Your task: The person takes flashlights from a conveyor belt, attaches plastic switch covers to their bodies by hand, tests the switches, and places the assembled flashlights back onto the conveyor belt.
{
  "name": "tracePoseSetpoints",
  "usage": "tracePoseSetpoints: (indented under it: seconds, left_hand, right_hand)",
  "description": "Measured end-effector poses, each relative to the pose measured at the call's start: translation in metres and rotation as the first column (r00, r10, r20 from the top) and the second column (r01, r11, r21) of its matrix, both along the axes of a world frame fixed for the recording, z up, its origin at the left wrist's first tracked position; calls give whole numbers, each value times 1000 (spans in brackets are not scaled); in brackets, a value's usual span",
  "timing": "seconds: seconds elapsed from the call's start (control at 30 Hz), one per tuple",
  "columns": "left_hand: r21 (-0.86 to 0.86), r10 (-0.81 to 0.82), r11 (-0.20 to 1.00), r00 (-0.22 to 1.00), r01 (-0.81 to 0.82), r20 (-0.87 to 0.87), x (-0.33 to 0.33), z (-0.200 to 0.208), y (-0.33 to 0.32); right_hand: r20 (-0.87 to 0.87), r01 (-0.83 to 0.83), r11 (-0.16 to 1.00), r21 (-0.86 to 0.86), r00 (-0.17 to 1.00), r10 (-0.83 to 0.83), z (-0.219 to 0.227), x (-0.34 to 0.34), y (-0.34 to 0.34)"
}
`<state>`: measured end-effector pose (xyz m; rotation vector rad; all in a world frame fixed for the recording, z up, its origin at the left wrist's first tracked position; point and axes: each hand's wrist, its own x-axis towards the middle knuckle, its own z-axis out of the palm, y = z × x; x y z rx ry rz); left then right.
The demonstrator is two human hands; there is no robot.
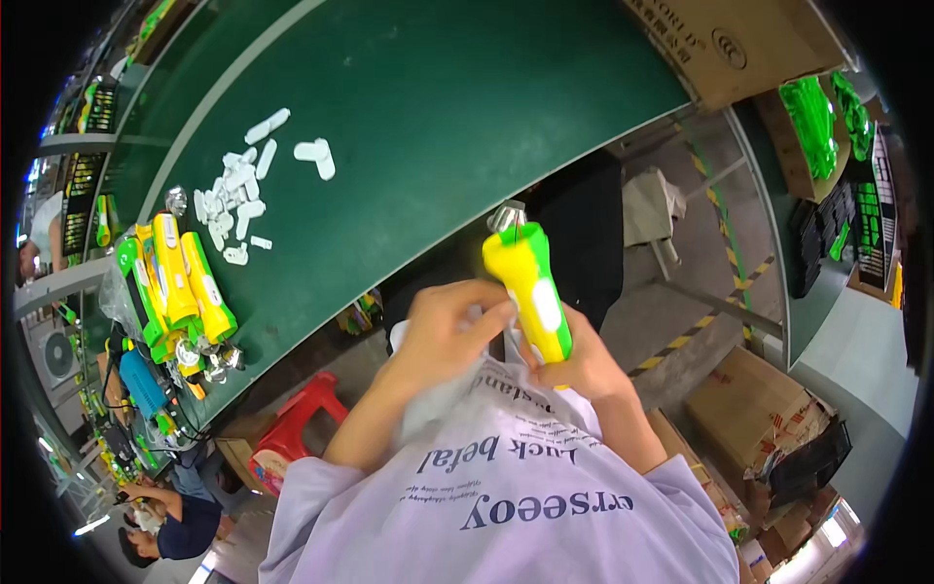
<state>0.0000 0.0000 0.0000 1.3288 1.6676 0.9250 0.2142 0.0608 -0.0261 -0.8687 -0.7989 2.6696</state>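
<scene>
While the right hand [588, 364] is gripping the lower end of a yellow-green flashlight [531, 282], the left hand [449, 326] is curling close beside it.

The flashlight is leaning just off the near edge of the green table [438, 117]; whether the left hand is pinching anything, I cannot tell. A shiny cup [506, 216] is protruding from the flashlight's head; knocking that edge could loosen it, and a slack right grip could cause a drop. Mid-table is offering open room, while white pieces [233, 190] and more flashlights [173, 277] are crowding the left.
</scene>
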Motion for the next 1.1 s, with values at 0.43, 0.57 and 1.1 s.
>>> tracePoseSetpoints:
  seconds: [0.43,0.57,1.1]
  left_hand:
    - [-174,-528,849,790,498,-314,-48,102,35]
    - [33,-134,987,914,158,-383,-115,115,38]
    - [87,577,476,236,-875,-782,-538,4,209]
  right_hand:
    - [502,-489,-331,807,863,-50,150,-56,92]
    - [-39,-19,-260,965,975,-219,177,-77,122]
    - [76,-193,-208,959,881,-466,-27,-71,180]
